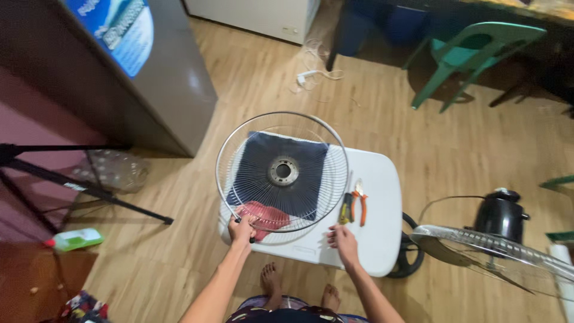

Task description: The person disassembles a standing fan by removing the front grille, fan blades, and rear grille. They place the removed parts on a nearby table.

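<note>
A round wire fan guard (pixel 282 170) with a metal hub ring at its middle is held tilted up over a small white table (pixel 382 215). My left hand (pixel 241 229) grips the guard's lower rim. My right hand (pixel 343 243) rests on the table's near edge, just right of the guard, fingers spread and holding nothing. Under the guard lie a dark blue cloth (pixel 263 161) and a red cloth (pixel 260 214).
Orange-handled pliers (pixel 360 202) and a dark-handled tool (pixel 345 208) lie on the table. A fan body with blades and a black motor (pixel 501 216) sits on the floor at right. A grey cabinet (pixel 149 78), tripod legs (pixel 72 185), a green chair (pixel 472 54) and a green bottle (pixel 75 239) surround it.
</note>
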